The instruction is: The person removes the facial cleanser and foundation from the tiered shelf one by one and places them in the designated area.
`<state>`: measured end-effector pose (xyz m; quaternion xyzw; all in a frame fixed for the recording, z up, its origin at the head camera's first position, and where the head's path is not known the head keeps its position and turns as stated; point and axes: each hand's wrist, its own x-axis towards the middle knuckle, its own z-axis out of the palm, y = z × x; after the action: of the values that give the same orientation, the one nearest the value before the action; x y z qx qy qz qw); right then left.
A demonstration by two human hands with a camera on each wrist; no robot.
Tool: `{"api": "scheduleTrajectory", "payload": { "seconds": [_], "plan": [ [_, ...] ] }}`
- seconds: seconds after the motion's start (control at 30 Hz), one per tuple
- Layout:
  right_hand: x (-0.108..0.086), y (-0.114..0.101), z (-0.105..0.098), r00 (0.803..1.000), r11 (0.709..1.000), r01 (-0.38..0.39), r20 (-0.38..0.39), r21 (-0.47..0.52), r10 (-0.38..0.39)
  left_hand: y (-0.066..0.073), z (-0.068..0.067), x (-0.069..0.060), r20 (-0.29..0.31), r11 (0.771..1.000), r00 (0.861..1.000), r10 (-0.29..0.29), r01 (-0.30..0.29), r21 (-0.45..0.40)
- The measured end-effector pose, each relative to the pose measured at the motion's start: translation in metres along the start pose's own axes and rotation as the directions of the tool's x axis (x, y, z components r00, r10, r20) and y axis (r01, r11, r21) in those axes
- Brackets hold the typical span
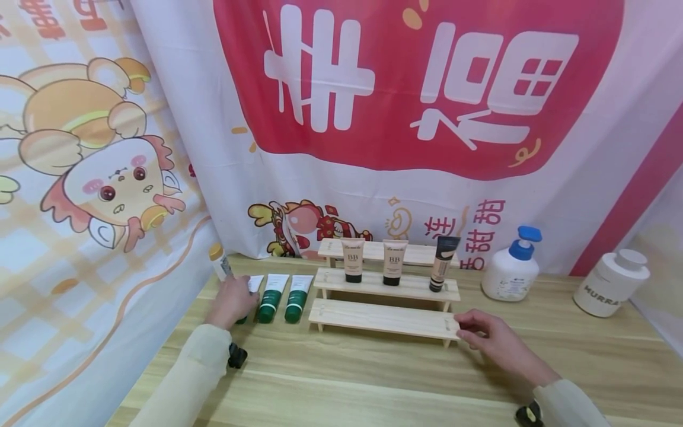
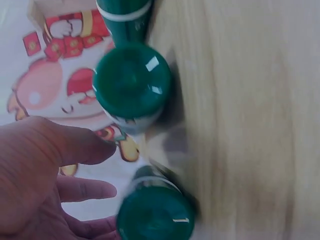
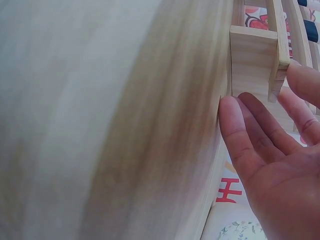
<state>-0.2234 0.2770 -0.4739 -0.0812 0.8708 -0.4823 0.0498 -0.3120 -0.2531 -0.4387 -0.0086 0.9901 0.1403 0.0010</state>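
At the left, my left hand [image 1: 233,301] reaches over the leftmost of three white-and-green squeeze tubes, partly covering it. In the left wrist view its thumb and fingers are spread near that tube's green cap [image 2: 155,215], with a gap visible. The middle tube [image 1: 273,298] and the right tube [image 1: 298,298] lie beside it. My right hand [image 1: 493,341] holds the right end of a three-tier wooden display rack [image 1: 381,318] at its lowest board, thumb against the corner [image 3: 283,64]. The middle tier bears two beige BB cream tubes [image 1: 352,261] and a dark-capped tube [image 1: 443,264].
A small yellow-capped bottle [image 1: 219,261] stands behind my left hand. A white pump bottle [image 1: 510,273] with a blue top and a white lidded bottle [image 1: 610,283] stand at the right. Printed cloth [image 1: 395,178] hangs behind the wooden table [image 1: 341,379].
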Motion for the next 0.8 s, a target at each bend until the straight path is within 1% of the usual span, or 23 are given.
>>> {"api": "scheduleTrajectory", "payload": {
  "seconds": [0.1, 0.13, 0.23, 0.27, 0.3, 0.33, 0.37, 0.4, 0.43, 0.47, 0.5, 0.53, 0.6, 0.63, 0.7, 0.77, 0.8],
  "plan": [
    [-0.001, 0.001, -0.001, 1.000, 1.000, -0.001, -0.001, -0.002, 0.001, 0.009, -0.002, -0.007, -0.027, 1.000, 1.000, -0.004, 0.003, -0.011],
    [-0.002, 0.001, -0.001, 1.000, 1.000, 0.001, -0.001, -0.004, -0.001, 0.012, -0.004, -0.010, -0.040, 1.000, 0.999, 0.004, -0.004, -0.011],
    [-0.003, 0.002, -0.003, 1.000, 1.000, 0.008, -0.003, -0.009, -0.008, 0.026, -0.011, -0.019, -0.086, 0.998, 0.995, 0.049, -0.051, -0.026],
    [-0.003, 0.002, -0.003, 1.000, 1.000, 0.012, -0.004, -0.011, -0.012, 0.033, -0.015, -0.022, -0.106, 0.996, 0.992, 0.074, -0.079, -0.041],
    [-0.004, 0.003, -0.004, 1.000, 1.000, 0.015, -0.007, -0.012, -0.015, 0.040, -0.018, -0.025, -0.133, 0.991, 0.985, 0.110, -0.119, -0.060],
    [-0.004, 0.003, -0.004, 1.000, 1.000, 0.019, -0.007, -0.014, -0.019, 0.048, -0.022, -0.028, -0.165, 0.982, 0.974, 0.156, -0.171, -0.080],
    [-0.005, 0.003, -0.005, 1.000, 1.000, 0.021, -0.009, -0.016, -0.021, 0.056, -0.025, -0.030, -0.196, 0.967, 0.959, 0.205, -0.229, -0.108],
    [-0.005, 0.004, -0.005, 1.000, 1.000, 0.023, -0.011, -0.020, -0.023, 0.065, -0.029, -0.032, -0.230, 0.944, 0.937, 0.261, -0.298, -0.141],
    [-0.005, 0.004, -0.006, 1.000, 0.999, 0.023, -0.014, -0.021, -0.024, 0.074, -0.032, -0.033, -0.267, 0.913, 0.909, 0.320, -0.371, -0.168],
    [-0.005, 0.005, -0.006, 1.000, 1.000, 0.023, -0.015, -0.022, -0.023, 0.082, -0.034, -0.033, -0.306, 0.877, 0.874, 0.378, -0.444, -0.186],
    [-0.005, 0.005, -0.006, 1.000, 1.000, 0.015, -0.017, -0.020, -0.015, 0.089, -0.035, -0.033, -0.343, 0.834, 0.834, 0.433, -0.514, -0.198],
    [-0.005, 0.006, -0.006, 1.000, 1.000, 0.015, -0.017, -0.023, -0.016, 0.097, -0.036, -0.033, -0.377, 0.794, 0.796, 0.474, -0.571, -0.206],
    [-0.003, 0.006, -0.005, 1.000, 1.000, 0.003, -0.021, -0.022, -0.004, 0.110, -0.036, -0.031, -0.446, 0.719, 0.720, 0.532, -0.662, -0.211],
    [-0.003, 0.006, -0.004, 1.000, 1.000, 0.007, -0.018, -0.022, -0.007, 0.116, -0.035, -0.030, -0.474, 0.691, 0.690, 0.547, -0.692, -0.209],
    [-0.001, 0.006, -0.003, 1.000, 1.000, -0.002, -0.019, -0.018, 0.002, 0.125, -0.030, -0.027, -0.521, 0.641, 0.639, 0.566, -0.738, -0.209],
    [0.001, 0.006, -0.001, 1.000, 1.000, -0.004, -0.016, -0.018, 0.004, 0.133, -0.023, -0.024, -0.551, 0.603, 0.605, 0.574, -0.768, -0.214],
    [0.002, 0.005, -0.001, 1.000, 1.000, -0.004, -0.017, -0.019, 0.003, 0.136, -0.020, -0.022, -0.563, 0.586, 0.590, 0.579, -0.781, -0.216]
  ]
}}
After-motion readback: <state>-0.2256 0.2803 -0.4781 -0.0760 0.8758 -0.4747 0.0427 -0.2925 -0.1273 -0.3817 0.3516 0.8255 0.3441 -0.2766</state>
